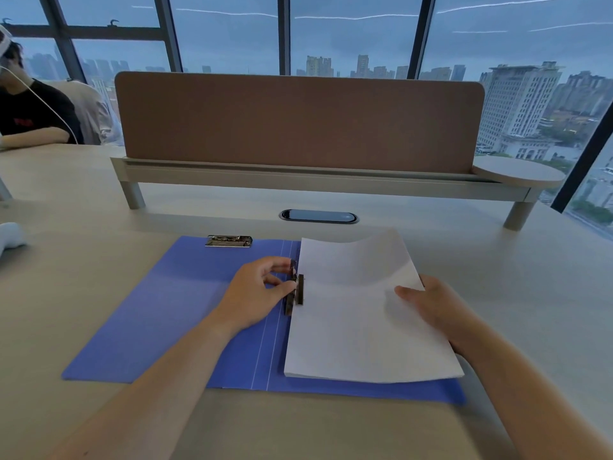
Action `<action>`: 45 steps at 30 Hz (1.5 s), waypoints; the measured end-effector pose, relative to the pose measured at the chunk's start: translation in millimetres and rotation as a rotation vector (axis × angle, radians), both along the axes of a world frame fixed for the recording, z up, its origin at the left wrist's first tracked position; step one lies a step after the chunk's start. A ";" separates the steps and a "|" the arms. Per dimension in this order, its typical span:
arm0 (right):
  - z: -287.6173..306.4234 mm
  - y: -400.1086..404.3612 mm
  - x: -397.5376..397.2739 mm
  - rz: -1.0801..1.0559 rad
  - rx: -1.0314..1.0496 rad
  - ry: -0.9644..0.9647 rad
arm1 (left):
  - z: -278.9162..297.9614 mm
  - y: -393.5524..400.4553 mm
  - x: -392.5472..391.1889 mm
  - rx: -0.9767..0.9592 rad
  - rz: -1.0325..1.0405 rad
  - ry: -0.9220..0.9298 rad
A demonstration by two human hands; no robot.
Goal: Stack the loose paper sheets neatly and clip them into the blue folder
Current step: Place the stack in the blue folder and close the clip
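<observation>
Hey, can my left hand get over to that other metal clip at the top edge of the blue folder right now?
Probably yes. The top clip lies uncovered on the blue folder, nothing between, but the left hand would have to release the spine clamp.

paper stack point(358, 320) is hiding the blue folder's point(172, 313) right half | right hand point(431, 303) fingers are disappearing under the sheets | left hand point(255, 293) is partly covering the metal clip point(296, 290)

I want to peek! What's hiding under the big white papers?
The open blue folder lies under the paper stack. Its right half is mostly covered; only edges show.
</observation>
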State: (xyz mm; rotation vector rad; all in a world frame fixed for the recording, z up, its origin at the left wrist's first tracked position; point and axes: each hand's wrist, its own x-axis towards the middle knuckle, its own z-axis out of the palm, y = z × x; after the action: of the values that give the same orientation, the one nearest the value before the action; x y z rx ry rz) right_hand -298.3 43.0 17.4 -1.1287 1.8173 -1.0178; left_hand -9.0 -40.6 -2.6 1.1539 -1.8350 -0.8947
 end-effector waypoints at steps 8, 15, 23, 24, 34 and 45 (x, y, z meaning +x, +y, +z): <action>-2.1 0.1 -3.6 -0.040 0.001 0.155 | -3.1 6.4 -0.5 -0.101 0.076 0.078; 0.0 1.4 -7.4 0.009 -0.044 0.237 | -4.2 6.2 -1.8 -0.130 0.093 0.079; -3.0 3.0 -3.2 0.025 -0.033 0.286 | -4.6 9.9 -0.2 -0.224 0.081 0.058; -2.6 2.5 -1.7 0.021 -0.038 0.308 | -5.3 10.3 0.1 -0.242 0.079 0.054; -4.1 7.5 0.7 -0.035 -0.020 0.577 | -7.1 19.7 6.1 -0.319 0.012 -0.022; 1.2 20.2 14.5 0.018 0.086 0.824 | -11.0 27.4 14.4 -0.242 -0.022 -0.058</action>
State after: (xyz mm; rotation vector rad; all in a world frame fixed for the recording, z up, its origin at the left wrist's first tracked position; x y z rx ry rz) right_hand -283.8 63.3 18.6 -1.6546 2.4315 -0.4621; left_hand 5.4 -13.2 -13.6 1.0194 -1.9455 -0.6358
